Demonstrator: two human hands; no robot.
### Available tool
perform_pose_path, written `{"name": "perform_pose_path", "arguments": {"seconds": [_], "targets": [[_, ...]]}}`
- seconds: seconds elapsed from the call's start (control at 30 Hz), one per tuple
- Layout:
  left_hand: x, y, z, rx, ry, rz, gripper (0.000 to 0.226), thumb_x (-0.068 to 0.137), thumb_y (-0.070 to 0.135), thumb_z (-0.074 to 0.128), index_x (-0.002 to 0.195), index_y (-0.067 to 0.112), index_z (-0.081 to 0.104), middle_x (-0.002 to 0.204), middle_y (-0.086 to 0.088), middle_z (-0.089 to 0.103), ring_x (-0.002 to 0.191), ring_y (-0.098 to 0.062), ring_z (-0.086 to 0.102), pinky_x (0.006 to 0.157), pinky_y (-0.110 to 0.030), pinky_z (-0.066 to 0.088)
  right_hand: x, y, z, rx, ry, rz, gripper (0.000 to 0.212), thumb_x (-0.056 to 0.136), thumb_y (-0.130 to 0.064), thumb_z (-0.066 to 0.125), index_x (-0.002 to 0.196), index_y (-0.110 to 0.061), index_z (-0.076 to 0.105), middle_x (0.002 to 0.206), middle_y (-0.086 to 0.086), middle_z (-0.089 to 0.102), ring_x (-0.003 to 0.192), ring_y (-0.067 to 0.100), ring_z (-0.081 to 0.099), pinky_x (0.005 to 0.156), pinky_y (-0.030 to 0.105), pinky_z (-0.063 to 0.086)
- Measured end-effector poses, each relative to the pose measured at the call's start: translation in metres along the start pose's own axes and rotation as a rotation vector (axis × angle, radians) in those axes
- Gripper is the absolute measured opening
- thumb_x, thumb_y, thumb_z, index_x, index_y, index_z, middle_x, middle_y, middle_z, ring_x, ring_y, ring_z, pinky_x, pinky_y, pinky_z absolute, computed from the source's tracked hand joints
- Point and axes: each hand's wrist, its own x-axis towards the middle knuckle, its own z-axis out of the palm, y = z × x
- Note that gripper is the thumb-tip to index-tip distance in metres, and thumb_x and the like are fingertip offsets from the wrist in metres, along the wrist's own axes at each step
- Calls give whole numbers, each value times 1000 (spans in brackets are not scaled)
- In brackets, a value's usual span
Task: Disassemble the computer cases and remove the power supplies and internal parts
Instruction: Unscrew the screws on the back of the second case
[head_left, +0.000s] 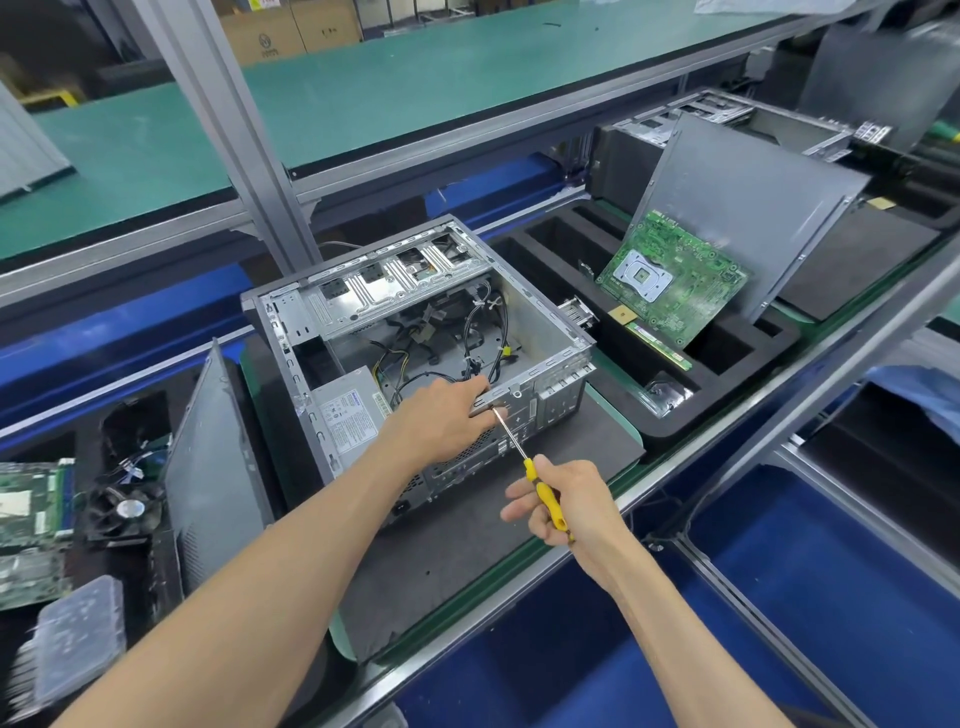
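Head view: open computer case (415, 332) on dark mat, centre of surface; power supply (349, 410) inside, near-left corner, cables (478, 332) loose on case floor.

Risks (judgement): screwdriver (524, 462) tip at rear top rail, just beside L fingers (480, 387); slip off screw head → jab into fingers or cam-out. Case could skid on mat if L brace loosens. Freed screw may drop among cables. Sharp sheet-metal rim under L palm.

Pose: left hand (441, 415) reaches fwd, palm down, fingers curled over rear rim, gripping case. Right hand (563, 506) lower right, grip closed round yellow handle, shaft angled up-left toward rail. Both forearms extended.
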Motion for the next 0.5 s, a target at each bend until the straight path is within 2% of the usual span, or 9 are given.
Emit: {"name": "perform_pose_path", "arguments": {"seconds": [0.03, 0.1, 0.2, 0.27, 0.33, 0.4, 0.47, 0.5], "targets": [[0, 0, 0, 1, -1, 0, 41, 97, 66, 42, 108, 28, 48, 73, -2, 59, 70, -24, 61, 72, -45, 57, 0, 1, -1, 0, -16, -7, 48, 108, -28, 44, 90, 9, 67, 76, 27, 73, 40, 18, 46, 36, 21, 30], [-1, 0, 0, -2, -1, -2, 42, 96, 67, 42, 108, 28, 48, 73, -2, 58, 71, -24, 61, 72, -45, 57, -1, 3, 0, -47, 31, -80, 43, 106, -29, 50, 85, 4, 68, 73, 20, 74, 39, 18, 48, 40, 21, 37], [-1, 0, 0, -7, -8, -15, 39, 96, 66, 42, 109, 29, 47, 77, -2, 59, 74, -26, 61, 74, -46, 57, -4, 10, 3, -243, 223, -281, 28, 96, -33, 66, 76, -15, 73, 66, 2, 74, 39, 18, 56, 52, 20, 47], [-1, 0, 0, -7, -12, -15, 36, 97, 64, 43, 107, 30, 47, 77, -2, 59, 75, -26, 61, 73, -46, 57, -5, 17, 4, -340, 344, -420, 20, 89, -33, 74, 70, -25, 73, 58, -1, 69, 39, 15, 59, 49, 17, 47], [-1, 1, 0, -10, -14, -10, 37, 97, 64, 43, 106, 28, 47, 76, -2, 59, 72, -24, 61, 72, -46, 57, -3, 18, 6, -309, 367, -436, 15, 83, -33, 80, 71, -26, 74, 55, 3, 65, 37, 14, 51, 44, 19, 42], [-2, 2, -1, -9, -10, -7, 40, 97, 66, 42, 107, 28, 48, 76, -2, 60, 72, -24, 61, 73, -46, 57, 0, 12, 3, -46, 223, -255, 19, 89, -35, 74, 83, -17, 76, 65, 13, 68, 38, 15, 38, 37, 23, 31], [-2, 2, -1, -5, -7, -3, 43, 96, 67, 41, 111, 27, 49, 77, -2, 60, 74, -25, 62, 74, -46, 56, 2, 8, -2, 215, -24, 5, 41, 102, -37, 55, 100, 0, 73, 72, 22, 68, 37, 14, 35, 36, 22, 23], [-2, 2, -1, -4, -8, -3, 44, 97, 67, 41, 113, 27, 49, 78, -2, 60, 75, -25, 62, 75, -46, 56, 3, 8, -4, 253, -114, 71, 47, 105, -36, 49, 102, 5, 71, 72, 24, 66, 36, 14, 34, 36, 22, 23]]}}
